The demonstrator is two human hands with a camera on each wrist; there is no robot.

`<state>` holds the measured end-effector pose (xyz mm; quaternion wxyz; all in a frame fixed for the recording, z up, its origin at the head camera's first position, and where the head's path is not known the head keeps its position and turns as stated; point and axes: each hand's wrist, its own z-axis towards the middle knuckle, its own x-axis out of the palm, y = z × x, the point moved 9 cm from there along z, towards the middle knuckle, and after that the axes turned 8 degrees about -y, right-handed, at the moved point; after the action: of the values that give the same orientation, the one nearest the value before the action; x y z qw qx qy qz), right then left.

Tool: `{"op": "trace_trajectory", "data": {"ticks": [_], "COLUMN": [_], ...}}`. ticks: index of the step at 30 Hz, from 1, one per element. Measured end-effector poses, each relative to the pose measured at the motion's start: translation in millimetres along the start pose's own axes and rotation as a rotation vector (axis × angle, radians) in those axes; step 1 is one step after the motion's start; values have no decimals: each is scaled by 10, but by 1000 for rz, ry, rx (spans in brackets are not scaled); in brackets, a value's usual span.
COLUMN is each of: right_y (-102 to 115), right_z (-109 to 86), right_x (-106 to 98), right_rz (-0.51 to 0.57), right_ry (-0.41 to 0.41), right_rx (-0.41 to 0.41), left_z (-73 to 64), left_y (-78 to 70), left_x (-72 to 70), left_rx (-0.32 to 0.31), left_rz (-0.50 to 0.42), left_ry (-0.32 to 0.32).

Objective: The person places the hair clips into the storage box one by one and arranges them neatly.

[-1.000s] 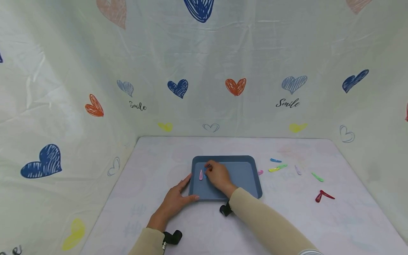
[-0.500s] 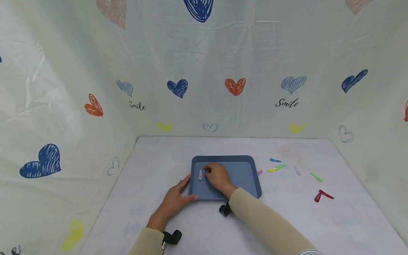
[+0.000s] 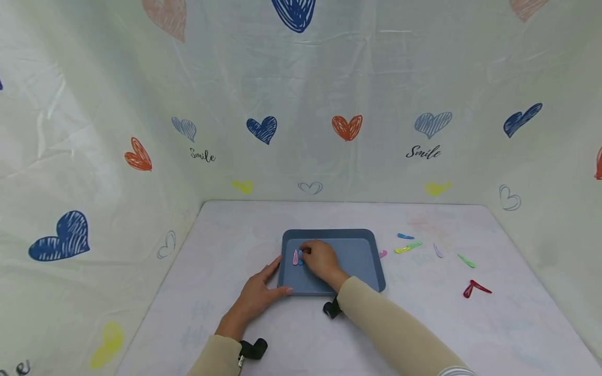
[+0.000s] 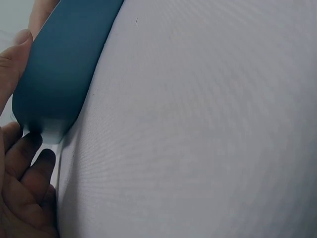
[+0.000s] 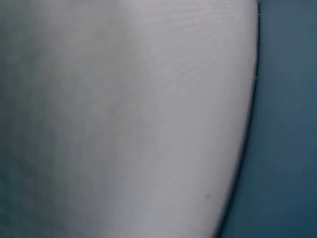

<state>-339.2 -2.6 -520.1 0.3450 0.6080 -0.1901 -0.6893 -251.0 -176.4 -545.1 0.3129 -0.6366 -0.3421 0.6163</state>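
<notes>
Right hand sets a blue hair clip down beside the pink one in the tray

Since a second ago the right hand (image 3: 319,259) has moved slightly lower in the blue tray (image 3: 357,256); its curled fingers pinch the blue hair clip (image 3: 301,255), which now lies just beside the pink hair clip (image 3: 295,257), left of frame centre. The left hand (image 3: 256,296) keeps relaxed fingers against the tray's lower-left corner. At the right, on the table (image 3: 235,235), lie loose clips, a green clip (image 3: 467,260) and a red clip (image 3: 476,288); nothing blocks them.
</notes>
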Motion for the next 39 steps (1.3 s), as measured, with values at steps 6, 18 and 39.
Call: {"op": "trace_trajectory", "data": {"ticks": [6, 18, 39], "right_y": [-13, -85, -117], "right_z": [7, -17, -30], "right_x": [1, -53, -864], "right_rz": [17, 163, 330], "right_ry": [0, -34, -143], "right_rx": [20, 85, 46], "left_z": [3, 13, 16], "left_y": [3, -9, 25], "left_x": [0, 16, 25], "left_rx": [-4, 6, -11], "left_rz": [-1, 15, 7], "left_ry": [-2, 5, -8]}}
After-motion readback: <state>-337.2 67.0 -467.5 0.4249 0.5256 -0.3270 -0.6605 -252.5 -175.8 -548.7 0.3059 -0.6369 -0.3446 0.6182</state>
